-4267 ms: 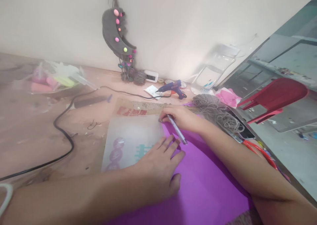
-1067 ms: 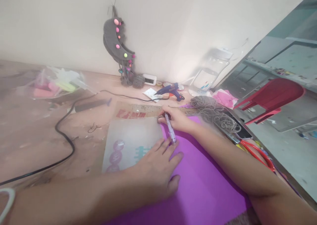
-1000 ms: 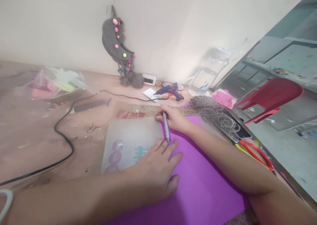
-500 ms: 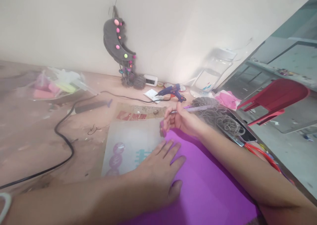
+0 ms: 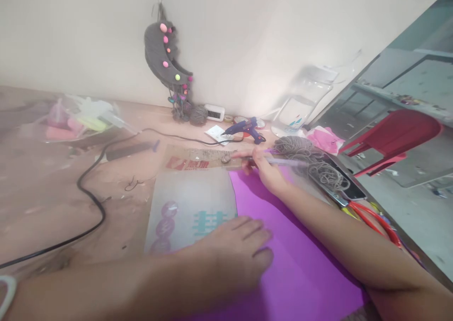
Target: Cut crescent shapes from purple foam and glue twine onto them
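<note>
A purple sheet (image 5: 300,259) lies partly over a white printed plastic sheet (image 5: 191,193) on the table. My left hand (image 5: 237,245) is on or just above the purple sheet, palm down; its fingers are stretched and somewhat blurred, and it grips nothing. At the sheet's far edge, my right hand (image 5: 265,165) is closed round a slim, pale pen (image 5: 288,162), which points back to the right. Its tip cannot be made out behind the fingers.
A blue glue gun (image 5: 242,128) with a black cord (image 5: 102,208) lies at the back. Grey yarn (image 5: 295,146), a phone (image 5: 354,191) and red-handled scissors (image 5: 375,219) are at the right. A clear jar (image 5: 300,106) stands by the wall, where a grey crescent ornament (image 5: 155,52) hangs.
My left hand has slid right and nearer to me. The purple sheet's far corner, curled up by my right hand before, now lies flatter. My right hand has shifted slightly right, keeping the pen.
</note>
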Available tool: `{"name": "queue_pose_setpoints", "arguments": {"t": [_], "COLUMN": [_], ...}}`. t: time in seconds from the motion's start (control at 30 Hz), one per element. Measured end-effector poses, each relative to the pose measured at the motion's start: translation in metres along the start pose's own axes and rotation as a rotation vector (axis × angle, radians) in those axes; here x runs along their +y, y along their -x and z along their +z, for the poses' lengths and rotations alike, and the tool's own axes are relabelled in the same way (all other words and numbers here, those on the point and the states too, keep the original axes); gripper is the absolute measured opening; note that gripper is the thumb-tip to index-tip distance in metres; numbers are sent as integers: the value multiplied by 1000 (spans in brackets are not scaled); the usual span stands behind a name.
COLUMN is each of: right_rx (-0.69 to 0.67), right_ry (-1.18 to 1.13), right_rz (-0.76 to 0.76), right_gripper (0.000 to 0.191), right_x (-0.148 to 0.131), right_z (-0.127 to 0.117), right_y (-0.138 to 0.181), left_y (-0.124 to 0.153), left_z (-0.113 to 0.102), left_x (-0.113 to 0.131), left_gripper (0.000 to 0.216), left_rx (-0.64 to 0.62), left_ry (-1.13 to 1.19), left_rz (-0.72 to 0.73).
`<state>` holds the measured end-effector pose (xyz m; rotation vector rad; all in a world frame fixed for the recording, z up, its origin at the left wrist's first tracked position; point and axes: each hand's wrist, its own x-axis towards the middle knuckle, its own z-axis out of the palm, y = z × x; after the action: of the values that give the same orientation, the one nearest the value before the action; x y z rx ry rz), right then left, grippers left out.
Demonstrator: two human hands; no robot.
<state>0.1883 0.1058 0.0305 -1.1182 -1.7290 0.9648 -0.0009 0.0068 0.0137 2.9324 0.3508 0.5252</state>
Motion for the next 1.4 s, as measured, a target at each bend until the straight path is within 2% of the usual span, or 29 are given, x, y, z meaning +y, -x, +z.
{"name": "queue_pose_setpoints", "arguments": {"t": [0.07,0.1,0.17,0.23,0.4,0.53,0.73,0.9,1.17,1.4], "right_rx": [3,4,6,13,11,19,-15,-49,97,109], "right_ry": [80,105,104,77,20,13,74,108,223,283], "right_rz": [42,55,68,88,136,169,215,135,26,13], "right_gripper": [59,52,31,19,25,26,27,23,29,28], "right_x": [-2,-3,-2,-1,2,0,-8,-4,17,13], "right_z": [-1,-1,3,7,12,8,0,2,14,15], "right_y": [-1,-1,-2,-3,-6,2,22,7,-13,-12], "left_y": [0,0,0,1,8,8,7,7,0,-2], "left_z": [-5,-7,-6,-2,8,5,11,7,-2,-6], "left_x": [2,3,6,9,21,28,26,22,18,17], "left_gripper": [13,9,6,12,46,53,47,32,33,34], "left_rx": [-26,-47,-88,-104,-55,-112,-136,-136,-232,-264], "left_ry": [24,28,6,-47,-245,-305,-285,-262,-179,-138], "left_rz": [74,77,41,-17,-91,-120,-84,13,52,64]}}
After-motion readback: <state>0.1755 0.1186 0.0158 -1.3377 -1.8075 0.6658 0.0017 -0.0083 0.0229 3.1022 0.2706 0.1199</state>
